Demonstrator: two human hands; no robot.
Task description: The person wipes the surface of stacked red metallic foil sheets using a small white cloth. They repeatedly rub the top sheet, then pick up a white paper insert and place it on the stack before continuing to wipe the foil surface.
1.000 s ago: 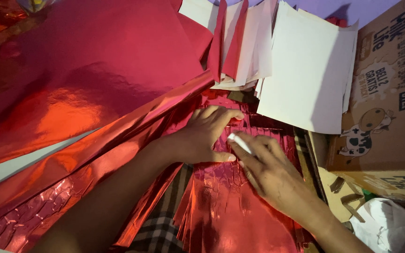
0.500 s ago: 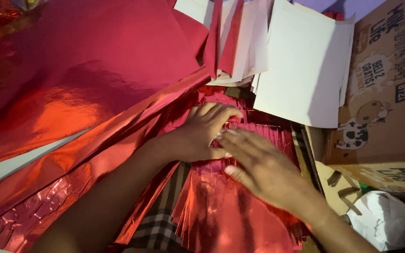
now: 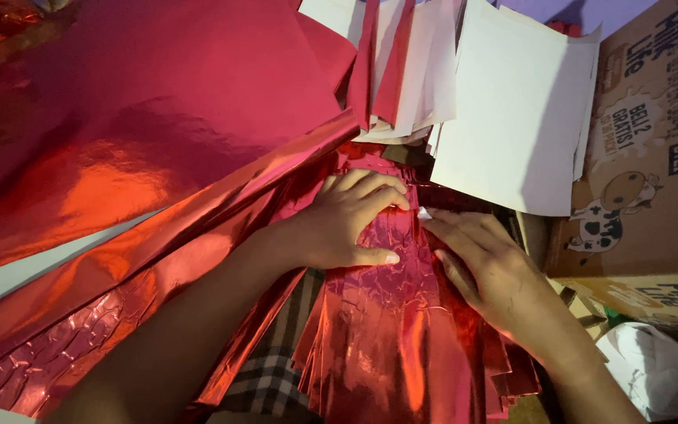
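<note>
A stack of shiny red foil strips [image 3: 390, 330] lies in front of me, creased and fanned at its near end. My left hand [image 3: 347, 224] rests palm down on the stack's far part, fingers spread and thumb stretched toward the right. My right hand [image 3: 484, 267] lies flat along the stack's right edge, its fingertips meeting the left hand's fingertips near the top. A small white bit [image 3: 424, 213] shows at the right fingertips; I cannot tell what it is.
Large red foil sheets [image 3: 135, 141] cover the left side. White-backed sheets [image 3: 512, 118] hang over the far end of the stack. A brown cardboard box [image 3: 645, 157] stands at the right, crumpled white material [image 3: 653, 369] below it. Checked cloth [image 3: 264, 377] shows underneath.
My right hand has slid forward along the stack and flattened, its fingertips now meeting the left hand's. The left hand has hardly moved.
</note>
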